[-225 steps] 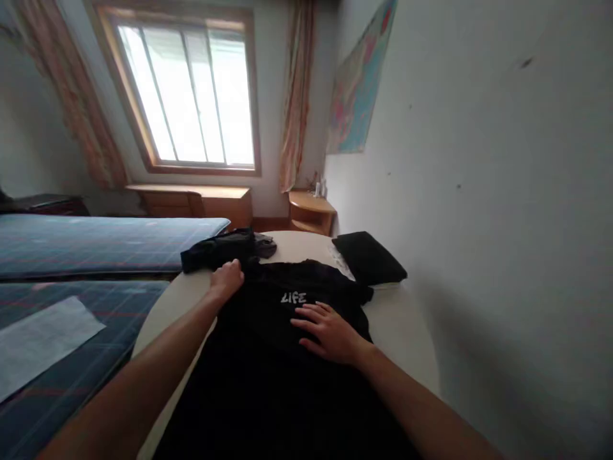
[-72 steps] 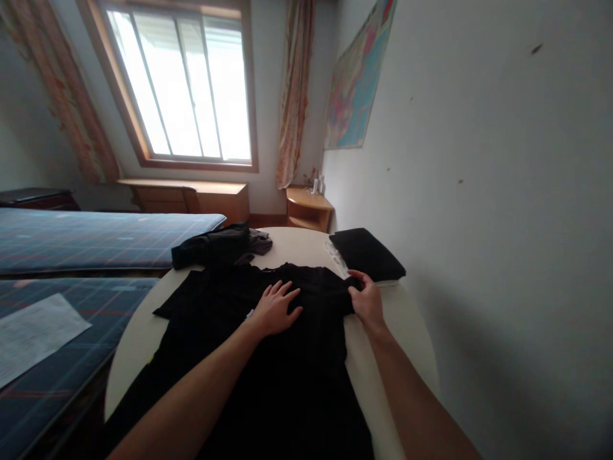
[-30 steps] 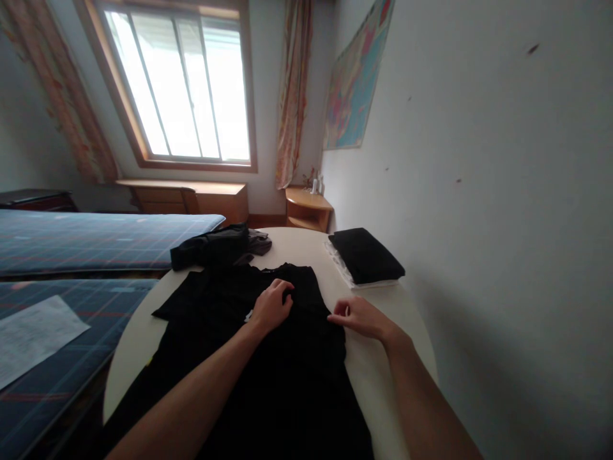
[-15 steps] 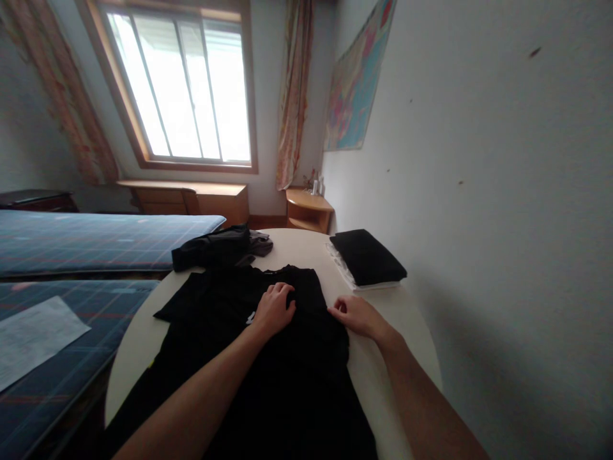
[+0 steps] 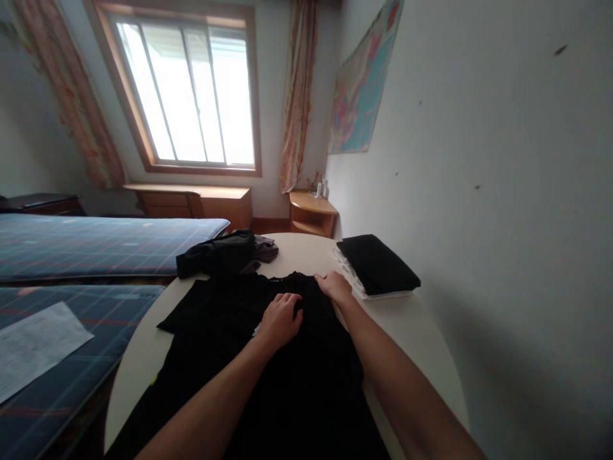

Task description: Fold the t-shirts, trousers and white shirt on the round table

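A black T-shirt (image 5: 311, 377) lies spread on the round table, collar toward the far side, with a small white print on its chest partly hidden behind my left hand. My left hand (image 5: 281, 321) rests on the chest, thumb apart from the curved fingers. At the shirt's far right shoulder, my right hand (image 5: 334, 286) is closed on the edge of the fabric. The left sleeve (image 5: 188, 306) lies flat, pointing out to the left.
Folded black clothing (image 5: 378, 265) lies over white fabric at the table's right. A crumpled dark garment (image 5: 218, 254) sits at the far left. The cream tabletop (image 5: 421, 358) nears the right wall. Plaid mattresses (image 5: 105, 246) and a paper sheet (image 5: 38, 348) are left.
My right hand has moved away from me and slightly left, from the shirt's right sleeve side up to the shoulder edge. My left hand stays on the chest. The view has shifted slightly.
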Motion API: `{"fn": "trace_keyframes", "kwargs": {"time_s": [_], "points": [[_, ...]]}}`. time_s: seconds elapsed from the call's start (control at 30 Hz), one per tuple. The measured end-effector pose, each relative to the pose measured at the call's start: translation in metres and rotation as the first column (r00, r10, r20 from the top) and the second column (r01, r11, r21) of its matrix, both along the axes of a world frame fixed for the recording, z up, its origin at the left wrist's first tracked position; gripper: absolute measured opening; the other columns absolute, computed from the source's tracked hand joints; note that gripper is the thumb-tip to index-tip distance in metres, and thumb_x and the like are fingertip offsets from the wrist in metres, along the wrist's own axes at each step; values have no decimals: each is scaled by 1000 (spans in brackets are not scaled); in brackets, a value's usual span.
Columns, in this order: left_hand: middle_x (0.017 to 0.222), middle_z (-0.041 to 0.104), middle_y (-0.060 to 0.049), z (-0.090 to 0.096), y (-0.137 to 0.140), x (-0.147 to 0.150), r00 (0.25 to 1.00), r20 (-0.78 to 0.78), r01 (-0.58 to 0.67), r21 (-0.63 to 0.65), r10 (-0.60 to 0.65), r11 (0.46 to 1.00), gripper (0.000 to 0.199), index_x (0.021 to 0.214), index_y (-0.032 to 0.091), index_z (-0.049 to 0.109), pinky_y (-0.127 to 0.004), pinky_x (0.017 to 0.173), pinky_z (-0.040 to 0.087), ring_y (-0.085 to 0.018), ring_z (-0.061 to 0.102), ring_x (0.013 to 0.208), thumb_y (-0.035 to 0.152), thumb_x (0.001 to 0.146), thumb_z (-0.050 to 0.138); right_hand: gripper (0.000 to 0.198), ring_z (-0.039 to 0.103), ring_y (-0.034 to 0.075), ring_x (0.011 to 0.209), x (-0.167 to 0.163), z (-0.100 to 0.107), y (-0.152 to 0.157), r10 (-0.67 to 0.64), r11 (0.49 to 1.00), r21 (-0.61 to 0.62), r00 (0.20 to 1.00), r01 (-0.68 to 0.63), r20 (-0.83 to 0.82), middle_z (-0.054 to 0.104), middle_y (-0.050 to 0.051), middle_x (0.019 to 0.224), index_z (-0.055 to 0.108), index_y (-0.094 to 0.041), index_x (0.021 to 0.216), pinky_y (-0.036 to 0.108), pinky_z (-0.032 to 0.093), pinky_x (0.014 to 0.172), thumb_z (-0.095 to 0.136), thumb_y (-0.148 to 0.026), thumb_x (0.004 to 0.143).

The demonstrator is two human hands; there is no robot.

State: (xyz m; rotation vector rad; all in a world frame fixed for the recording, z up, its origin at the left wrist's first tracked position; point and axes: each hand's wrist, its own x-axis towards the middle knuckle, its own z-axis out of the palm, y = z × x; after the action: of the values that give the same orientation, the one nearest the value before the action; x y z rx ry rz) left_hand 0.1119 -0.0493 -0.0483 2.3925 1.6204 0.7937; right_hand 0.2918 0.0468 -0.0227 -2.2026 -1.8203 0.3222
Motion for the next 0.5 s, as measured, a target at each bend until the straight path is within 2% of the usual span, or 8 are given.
{"fn": "trace_keyframes", "kwargs": {"time_s": [0.13, 0.23, 0.37, 0.5], "points": [[120, 67, -7, 2, 0, -1, 999, 35, -3, -16, 4, 1000, 30, 120, 22, 61, -35, 98, 46, -24, 58, 113, 24, 91, 53, 36, 69, 30, 103, -6, -2, 16, -19, 1000, -9, 1000, 20, 23, 72, 19, 110, 73, -15, 104, 34, 51, 81, 57, -42, 86], [122, 66, -8, 4, 5, -4, 996, 64, -58, -19, 59, 998, 29, 120, 22, 60, -34, 96, 47, -23, 62, 110, 26, 93, 50, 39, 67, 30, 106, -3, -2, 21, -67, 997, 27, 996, 66, 53, 69, 22, 115, 67, -11, 115, 35, 51, 82, 49, -36, 91], [133, 60, -12, 2, 15, -16, 969, 9, -246, 18, 246, 969, 36, 124, 17, 60, -40, 108, 38, -29, 53, 125, 31, 93, 51, 39, 66, 29, 105, 2, -3, 20, -98, 993, 76, 990, 91, 98, 67, 24, 115, 60, -8, 123, 36, 50, 82, 42, -29, 95], [146, 50, -16, -5, 24, -34, 897, -112, -432, -27, 427, 901, 50, 135, 13, 55, -46, 111, 34, -36, 42, 136, 40, 93, 52, 34, 62, 27, 109, -5, -2, 12, -13, 992, 129, 988, -7, 152, 65, 18, 119, 61, -14, 121, 37, 46, 89, 45, -27, 94]]}}
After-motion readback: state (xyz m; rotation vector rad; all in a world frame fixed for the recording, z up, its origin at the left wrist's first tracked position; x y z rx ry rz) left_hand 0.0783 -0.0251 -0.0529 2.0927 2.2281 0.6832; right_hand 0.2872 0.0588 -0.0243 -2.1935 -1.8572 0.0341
